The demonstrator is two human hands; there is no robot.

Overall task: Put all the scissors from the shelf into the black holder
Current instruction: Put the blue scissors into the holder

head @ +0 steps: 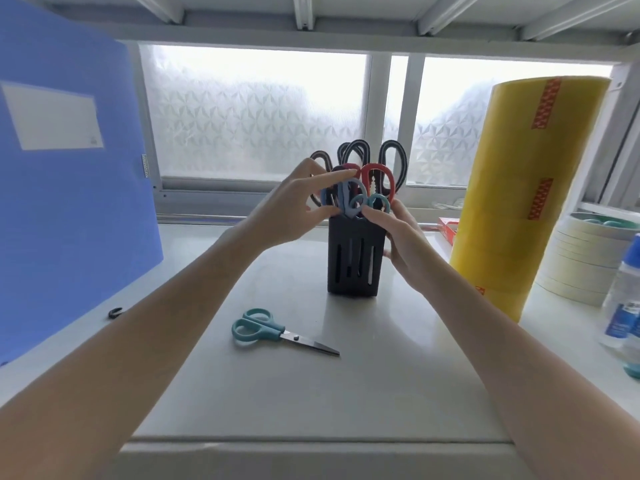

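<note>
The black slotted holder (355,261) stands upright mid-shelf, packed with several scissors: black-handled ones at the back, red-handled ones (377,178), and a blue-handled pair (349,199) in front. My left hand (294,209) pinches the blue handles at the holder's top. My right hand (401,237) grips the holder's right side, a finger against a small teal handle (379,202). One teal-handled pair of scissors (270,330) lies flat on the shelf in front of the holder, blades shut and pointing right.
A blue folder (69,188) leans at the left. A tall yellow tape roll (530,188) stands to the right, with stacked masking tape rolls (581,258) and glue bottles (623,313) beyond it. A small black clip (115,312) lies near the folder. A frosted window sits behind.
</note>
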